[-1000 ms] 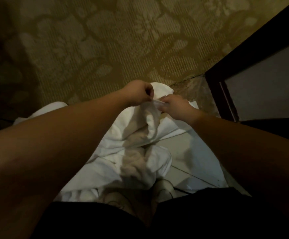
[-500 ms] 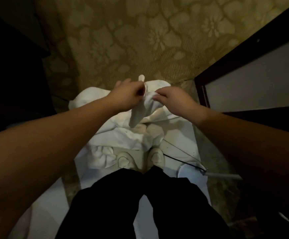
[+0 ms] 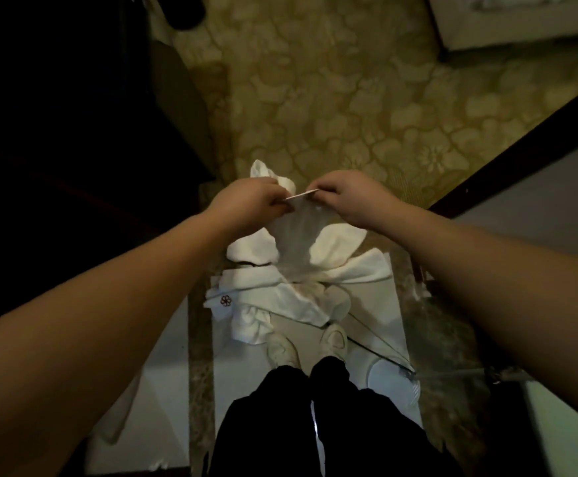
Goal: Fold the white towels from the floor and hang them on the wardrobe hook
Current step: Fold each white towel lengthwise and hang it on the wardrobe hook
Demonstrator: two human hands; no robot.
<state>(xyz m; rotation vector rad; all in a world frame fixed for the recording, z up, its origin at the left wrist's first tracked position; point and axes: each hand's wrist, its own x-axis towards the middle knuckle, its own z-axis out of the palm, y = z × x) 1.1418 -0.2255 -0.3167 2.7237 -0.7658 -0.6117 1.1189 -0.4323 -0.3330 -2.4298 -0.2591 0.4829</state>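
A white towel (image 3: 298, 235) hangs from both my hands in front of me. My left hand (image 3: 249, 201) pinches its top edge on the left, and my right hand (image 3: 349, 197) pinches the same edge on the right, a short stretch of hem taut between them. The towel's lower part droops down to a heap of white towels (image 3: 280, 290) on the floor by my feet. One towel in the heap shows a small dark flower emblem (image 3: 225, 300). No wardrobe hook is in view.
Patterned olive carpet (image 3: 349, 98) spreads ahead. A dark wardrobe frame (image 3: 508, 160) runs diagonally on the right, and dark furniture (image 3: 74, 132) fills the left. My light shoes (image 3: 282, 349) stand on pale tiles. A white slipper (image 3: 394, 376) lies right of my feet.
I have straightened up: the floor and heap look farther away. Both hands have lifted the towel's edge higher and drawn slightly apart, stretching the hem between them.
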